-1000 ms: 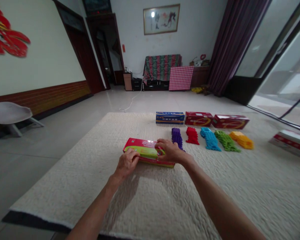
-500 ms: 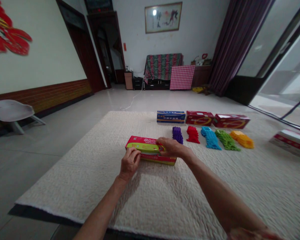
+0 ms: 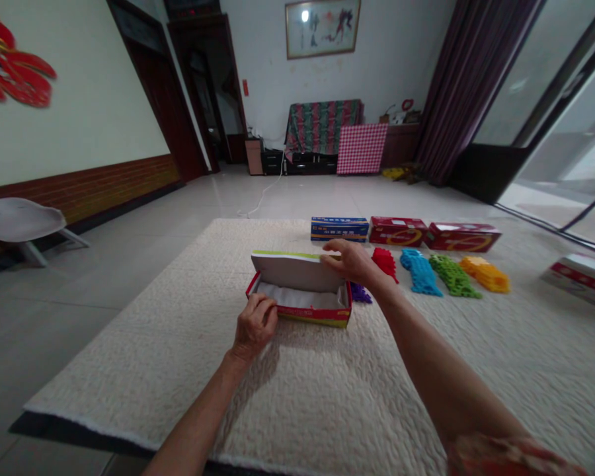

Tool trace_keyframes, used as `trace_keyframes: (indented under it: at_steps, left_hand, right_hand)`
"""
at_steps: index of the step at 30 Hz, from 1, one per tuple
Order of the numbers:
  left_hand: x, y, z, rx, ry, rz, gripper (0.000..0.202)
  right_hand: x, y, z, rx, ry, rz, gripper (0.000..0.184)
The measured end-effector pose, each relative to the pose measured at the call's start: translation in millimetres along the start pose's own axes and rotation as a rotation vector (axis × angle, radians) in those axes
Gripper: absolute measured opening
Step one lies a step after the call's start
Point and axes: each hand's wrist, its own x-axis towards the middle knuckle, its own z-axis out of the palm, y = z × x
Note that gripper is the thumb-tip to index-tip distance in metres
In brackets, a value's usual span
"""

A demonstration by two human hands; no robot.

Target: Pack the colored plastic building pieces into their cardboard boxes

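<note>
In front of me on the quilted cover lies a red and yellow-green cardboard box (image 3: 312, 313), its lid (image 3: 292, 271) raised at the far side. The grey inside shows, with no contents visible. My left hand (image 3: 256, 322) is closed on the near left wall of the box, fingers curled over its edge. At the right end of the lid, my right hand (image 3: 350, 261) grips the upper edge between thumb and fingers. Just behind the box's right end, purple plastic pieces (image 3: 361, 293) are partly hidden by the box and my right arm.
Beyond are a blue box (image 3: 339, 229) and two dark red boxes (image 3: 398, 231). Closer stand piles of red (image 3: 385, 264), blue (image 3: 422, 272), green (image 3: 455, 276) and orange (image 3: 486, 274) plastic pieces. Another box (image 3: 582, 281) lies far right. The cream quilted cover (image 3: 168, 344) ends at left.
The lid, closed down before, has swung up and away, lifted by my right hand. The box's inside is now exposed. My left hand has stayed at the near left edge.
</note>
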Motion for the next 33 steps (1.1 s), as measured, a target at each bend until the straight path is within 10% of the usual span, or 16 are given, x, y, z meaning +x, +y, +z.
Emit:
trace_keyframes:
  at_steps: [9,23,29,33]
  left_hand:
    - [5,0,-0.8,0.04,0.046,0.12,0.014]
    - [12,2,-2.0,-0.001,0.001,0.157,0.016]
    - [58,-24,-8.7,-0.025,0.178,-0.275,0.047]
    - [90,-56,4.3,-0.499,-0.068,-0.713,0.049]
  right_hand:
    - [15,21,41,-0.168,0.536,0.083,0.023]
    - [8,37,34,0.09,0.353,-0.196,0.031]
    - [-2,45,26,0.318,0.305,-0.147,0.026]
    - [-11,50,35,0.551,0.377,0.108,0.034]
